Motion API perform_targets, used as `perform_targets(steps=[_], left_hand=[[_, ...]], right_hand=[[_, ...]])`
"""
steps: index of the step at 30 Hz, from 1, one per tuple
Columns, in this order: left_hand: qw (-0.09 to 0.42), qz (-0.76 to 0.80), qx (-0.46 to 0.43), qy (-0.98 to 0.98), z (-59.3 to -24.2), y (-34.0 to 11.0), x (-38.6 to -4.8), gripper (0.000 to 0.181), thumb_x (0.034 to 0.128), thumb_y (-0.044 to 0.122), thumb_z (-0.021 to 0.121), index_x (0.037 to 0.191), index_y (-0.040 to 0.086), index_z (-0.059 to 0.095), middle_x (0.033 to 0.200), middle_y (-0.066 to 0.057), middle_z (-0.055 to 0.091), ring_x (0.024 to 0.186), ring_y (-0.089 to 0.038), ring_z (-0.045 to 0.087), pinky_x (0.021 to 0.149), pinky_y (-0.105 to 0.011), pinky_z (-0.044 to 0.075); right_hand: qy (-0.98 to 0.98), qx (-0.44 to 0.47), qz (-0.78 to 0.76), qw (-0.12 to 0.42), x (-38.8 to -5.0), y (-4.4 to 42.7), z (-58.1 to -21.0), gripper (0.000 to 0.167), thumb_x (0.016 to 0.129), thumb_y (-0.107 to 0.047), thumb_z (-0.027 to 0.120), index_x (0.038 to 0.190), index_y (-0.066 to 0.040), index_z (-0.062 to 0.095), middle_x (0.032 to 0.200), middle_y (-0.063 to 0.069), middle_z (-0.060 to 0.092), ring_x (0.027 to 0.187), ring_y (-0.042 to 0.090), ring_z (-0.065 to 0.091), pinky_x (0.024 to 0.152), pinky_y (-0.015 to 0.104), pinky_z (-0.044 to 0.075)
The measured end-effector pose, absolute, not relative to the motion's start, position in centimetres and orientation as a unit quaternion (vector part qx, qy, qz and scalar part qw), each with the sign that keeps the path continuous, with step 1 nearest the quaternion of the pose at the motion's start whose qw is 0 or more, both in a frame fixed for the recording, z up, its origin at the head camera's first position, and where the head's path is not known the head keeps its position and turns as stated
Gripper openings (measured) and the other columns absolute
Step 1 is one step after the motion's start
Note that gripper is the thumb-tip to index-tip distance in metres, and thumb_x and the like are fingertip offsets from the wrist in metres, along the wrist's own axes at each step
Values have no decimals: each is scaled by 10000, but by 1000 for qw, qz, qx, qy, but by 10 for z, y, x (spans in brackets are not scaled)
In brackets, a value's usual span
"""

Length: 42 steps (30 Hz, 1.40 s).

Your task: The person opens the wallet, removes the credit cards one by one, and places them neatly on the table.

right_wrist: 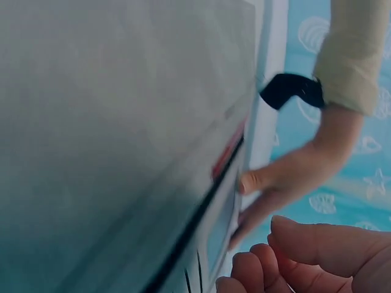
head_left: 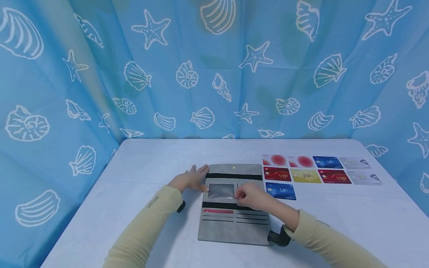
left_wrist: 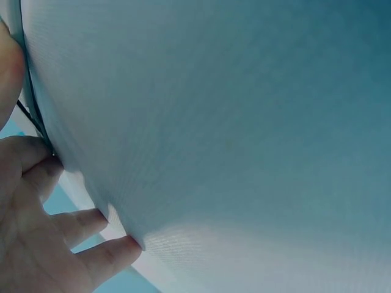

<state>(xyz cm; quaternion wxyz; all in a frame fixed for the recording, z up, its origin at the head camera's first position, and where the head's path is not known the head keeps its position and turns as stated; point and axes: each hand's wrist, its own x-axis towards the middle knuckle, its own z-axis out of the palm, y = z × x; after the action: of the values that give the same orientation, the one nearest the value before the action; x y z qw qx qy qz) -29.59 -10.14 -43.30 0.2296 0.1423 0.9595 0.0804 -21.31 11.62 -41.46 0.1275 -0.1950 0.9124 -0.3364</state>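
Note:
A grey card wallet [head_left: 231,230] lies spread flat on the table, crossed by two black bands. It has a clear window pocket [head_left: 221,191] and rows of slots; a red card [head_left: 218,211] shows in the upper left slot of the lower panel. My left hand [head_left: 191,180], fingers spread, rests at the wallet's left edge, the thumb by the window pocket. Over the wallet's middle, my right hand [head_left: 253,196] has its fingers curled at the window pocket's right side. In the right wrist view its thumb [right_wrist: 305,238] meets the curled fingers, and nothing shows between them.
Several cards lie in rows right of the wallet, among them a blue VIP card [head_left: 280,191] nearest me, a red VIP card [head_left: 277,174] and a gold card [head_left: 305,176]. The white table [head_left: 161,156] ends at a blue shell-print curtain [head_left: 221,67].

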Motion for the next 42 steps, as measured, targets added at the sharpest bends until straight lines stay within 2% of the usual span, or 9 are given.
perform_targets(steps=[7, 12, 18, 23, 31, 42], left_hand=[[231, 77, 142, 959, -433, -101, -296, 856, 838, 396, 626, 1483, 152, 119, 1550, 16, 62, 1401, -345, -17, 1118, -519, 78], [230, 79, 137, 960, -432, -99, -296, 856, 836, 396, 629, 1482, 151, 124, 1550, 14, 66, 1402, -345, -16, 1117, -522, 80], [231, 79, 138, 960, -431, -100, -295, 850, 839, 399, 624, 1482, 148, 126, 1550, 8, 66, 1401, -347, -13, 1117, -520, 80], [231, 81, 141, 959, -430, -100, -294, 846, 842, 392, 622, 1482, 143, 128, 1550, 2, 66, 1400, -351, -14, 1115, -526, 80], [234, 71, 140, 960, -431, -100, -295, 844, 841, 400, 619, 1482, 149, 130, 1549, 9, 66, 1400, -349, -11, 1116, -521, 86], [229, 65, 138, 961, -430, -99, -294, 848, 834, 406, 624, 1482, 159, 136, 1549, 15, 76, 1403, -343, 3, 1117, -516, 98]], right_hand=[[914, -220, -303, 157, -206, 98, -425, 49, 782, 8, 674, 801, -35, 660, 722, 6, 589, 659, 129, 504, 629, 276, 501], [917, -226, -286, 159, -205, 90, -428, 46, 805, 2, 646, 802, -31, 678, 733, 20, 611, 663, 133, 522, 661, 308, 520], [924, -225, -271, 150, -207, 84, -432, 111, 827, -34, 636, 726, -73, 660, 672, -6, 577, 619, 120, 506, 598, 266, 472], [920, -219, -276, 169, -213, 83, -435, 160, 826, -50, 639, 673, -93, 622, 610, -24, 534, 571, 107, 485, 530, 221, 406], [906, -178, -304, 236, -219, 83, -430, 131, 832, -78, 649, 702, -81, 630, 628, -8, 540, 606, 128, 493, 551, 239, 393], [908, -167, -312, 225, -216, 84, -431, 154, 870, -76, 598, 723, -81, 643, 635, -1, 537, 595, 135, 485, 537, 242, 372]])
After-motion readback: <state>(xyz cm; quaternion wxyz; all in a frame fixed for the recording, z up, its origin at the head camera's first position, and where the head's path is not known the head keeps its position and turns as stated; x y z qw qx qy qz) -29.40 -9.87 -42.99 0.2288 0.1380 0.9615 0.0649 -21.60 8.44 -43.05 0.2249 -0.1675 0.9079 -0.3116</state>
